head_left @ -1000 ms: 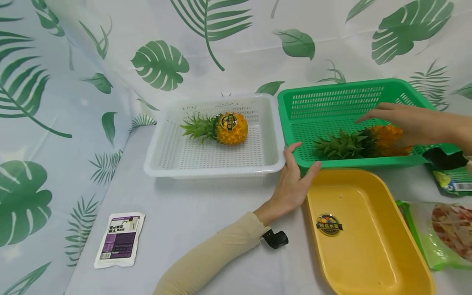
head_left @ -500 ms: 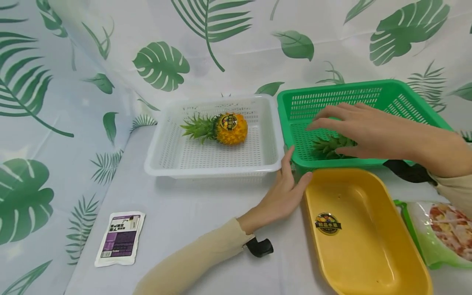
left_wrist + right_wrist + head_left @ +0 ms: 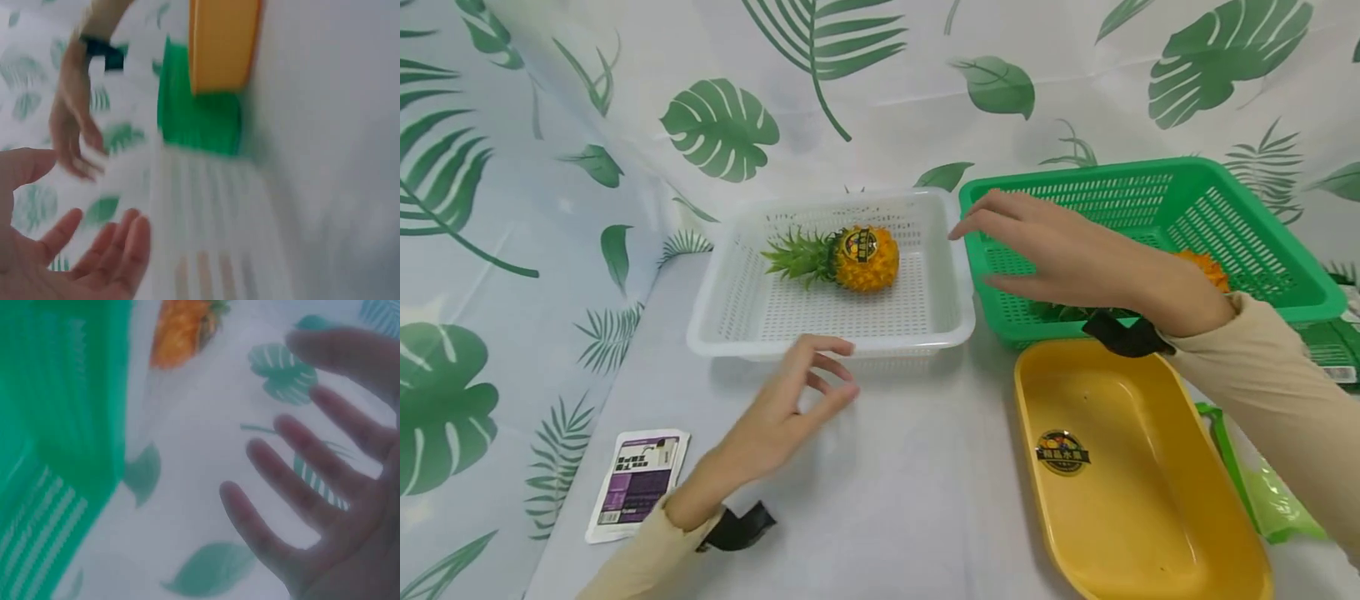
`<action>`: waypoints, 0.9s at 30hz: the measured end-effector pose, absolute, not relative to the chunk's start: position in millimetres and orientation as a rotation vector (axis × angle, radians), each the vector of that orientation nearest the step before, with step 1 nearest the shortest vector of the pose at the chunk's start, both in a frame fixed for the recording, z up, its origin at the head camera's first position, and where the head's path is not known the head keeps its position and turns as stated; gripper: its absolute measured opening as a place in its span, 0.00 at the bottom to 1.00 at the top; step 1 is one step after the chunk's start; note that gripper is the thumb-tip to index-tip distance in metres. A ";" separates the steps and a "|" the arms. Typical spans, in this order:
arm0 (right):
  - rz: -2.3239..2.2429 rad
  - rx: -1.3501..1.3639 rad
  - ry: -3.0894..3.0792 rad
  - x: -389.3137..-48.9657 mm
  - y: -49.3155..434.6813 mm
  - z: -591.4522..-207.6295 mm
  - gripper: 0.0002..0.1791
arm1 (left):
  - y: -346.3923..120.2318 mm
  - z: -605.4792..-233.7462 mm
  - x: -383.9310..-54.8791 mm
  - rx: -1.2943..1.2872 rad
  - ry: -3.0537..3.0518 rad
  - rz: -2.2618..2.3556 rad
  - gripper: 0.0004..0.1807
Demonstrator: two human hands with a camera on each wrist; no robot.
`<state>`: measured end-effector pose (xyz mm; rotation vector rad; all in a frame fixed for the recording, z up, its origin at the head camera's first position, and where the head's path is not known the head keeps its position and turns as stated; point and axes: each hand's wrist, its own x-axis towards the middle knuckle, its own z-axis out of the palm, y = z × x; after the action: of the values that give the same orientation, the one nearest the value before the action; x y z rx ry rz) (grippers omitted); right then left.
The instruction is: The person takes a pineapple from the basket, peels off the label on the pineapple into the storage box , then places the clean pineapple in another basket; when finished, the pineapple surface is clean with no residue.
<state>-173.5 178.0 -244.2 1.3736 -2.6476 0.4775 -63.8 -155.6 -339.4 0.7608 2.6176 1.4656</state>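
Observation:
A pineapple with a round black-and-gold sticker [image 3: 867, 260] lies on its side in the white basket [image 3: 722, 343], leaves to the left. In front of that basket's near rim my left hand [image 3: 782, 417] hovers, fingers loosely bent and holding nothing. Over the left part of the green basket [image 3: 1285, 225] hangs my right hand [image 3: 1060, 254], its fingers spread and pointing at the white basket. Beneath it a second pineapple [image 3: 1206, 268] rests in the green basket, mostly hidden by the hand and forearm. In the right wrist view the fingers [image 3: 275, 481] hold nothing.
A yellow tub [image 3: 1120, 500] with a round sticker stands in front of the green basket. To its right lies a green-and-white food packet [image 3: 1270, 492], partly behind the sleeve. A purple-and-white packet [image 3: 636, 483] lies at the left. Leaf-patterned cloth [image 3: 880, 100] rises behind the baskets.
My right hand has let go of the pineapple in the green basket and moved left above it. My left hand has left the green basket's corner and moved left, before the white basket.

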 end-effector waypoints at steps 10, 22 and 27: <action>0.829 1.214 -2.758 -218.4 123.1 -255.0 0.31 | -246.7 -361.3 -97.8 0.310 3.476 1.427 0.29; 1.044 1.122 -2.868 -273.4 74.1 -287.3 0.42 | -262.9 -390.1 -115.8 -0.085 2.861 1.853 0.42; 0.989 1.079 -2.987 -285.2 59.4 -299.8 0.46 | -265.1 -394.8 -118.4 -0.071 2.802 1.936 0.40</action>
<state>-285.2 59.4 -299.8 1.0786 -2.9873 0.9885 -118.4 -265.1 -394.8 -0.0712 2.8024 1.9356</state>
